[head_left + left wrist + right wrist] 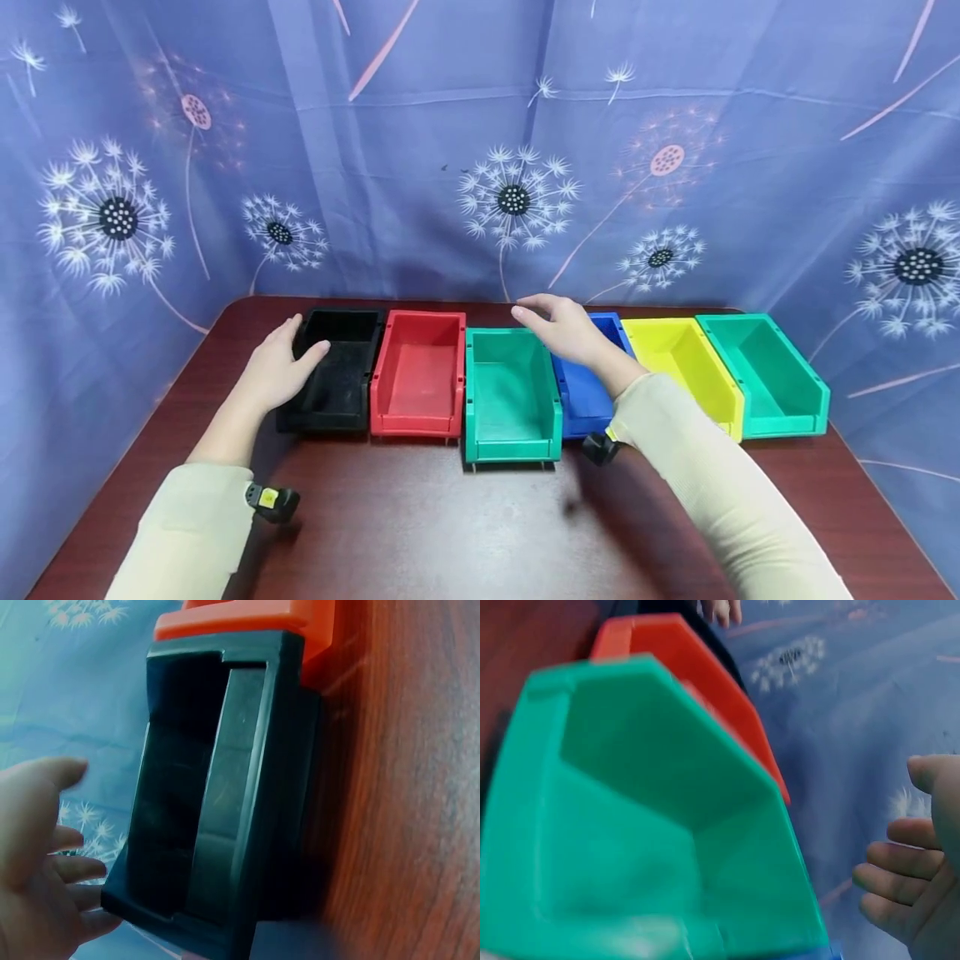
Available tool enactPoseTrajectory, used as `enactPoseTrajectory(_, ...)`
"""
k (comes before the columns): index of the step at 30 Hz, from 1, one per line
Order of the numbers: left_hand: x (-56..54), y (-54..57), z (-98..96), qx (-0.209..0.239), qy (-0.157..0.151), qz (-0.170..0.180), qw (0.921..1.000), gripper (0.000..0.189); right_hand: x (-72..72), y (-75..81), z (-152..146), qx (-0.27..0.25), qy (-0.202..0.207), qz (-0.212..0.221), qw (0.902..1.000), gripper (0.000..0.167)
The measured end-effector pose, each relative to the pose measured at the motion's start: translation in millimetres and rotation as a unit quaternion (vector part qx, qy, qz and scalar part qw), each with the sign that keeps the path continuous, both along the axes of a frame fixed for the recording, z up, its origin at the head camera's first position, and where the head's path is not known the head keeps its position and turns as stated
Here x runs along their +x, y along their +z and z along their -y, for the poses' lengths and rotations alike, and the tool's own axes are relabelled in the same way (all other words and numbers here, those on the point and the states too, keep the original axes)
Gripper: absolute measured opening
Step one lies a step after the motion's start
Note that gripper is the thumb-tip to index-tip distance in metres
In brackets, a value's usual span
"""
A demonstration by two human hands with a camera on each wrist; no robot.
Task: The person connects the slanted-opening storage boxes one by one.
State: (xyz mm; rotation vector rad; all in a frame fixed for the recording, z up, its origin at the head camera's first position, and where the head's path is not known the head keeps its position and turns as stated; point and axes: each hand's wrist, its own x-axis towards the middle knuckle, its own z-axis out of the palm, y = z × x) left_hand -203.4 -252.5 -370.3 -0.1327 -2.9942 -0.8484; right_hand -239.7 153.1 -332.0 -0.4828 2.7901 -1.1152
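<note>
My left hand (274, 368) is at the left side of a black plastic bin (341, 377), fingers extended along its outer edge and thumb over the opening. In the left wrist view that hand's fingertips lie close to the bin's rim. My right hand (564, 332) hovers over the back of a green bin (512, 400) and a blue bin (587, 396), partly covering the blue one. Its fingers are loosely extended and hold nothing, as the right wrist view shows. All the bins appear to have nothing in them.
A red bin (420, 379) stands between the black and green ones. To the right are a yellow bin (682, 358) and a second green bin (772, 375). The row sits along the back of a dark reddish table (420, 525). A blue dandelion-print curtain (405, 183) hangs behind.
</note>
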Motion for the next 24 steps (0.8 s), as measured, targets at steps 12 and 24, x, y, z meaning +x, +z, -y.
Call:
enactPoseTrajectory(12,8.5,-3.3,5.0,0.011,0.038,-0.089,0.9953,0.038,22.6,-0.4,54.4,-0.263,-0.012,0.259,0.9294,0.058)
enactPoseTrajectory(24,6.3,0.5,6.1,0.062,0.088,-0.066,0.9920,0.038,29.3,2.8,82.2,-0.305,-0.039,0.335,0.8906,0.067)
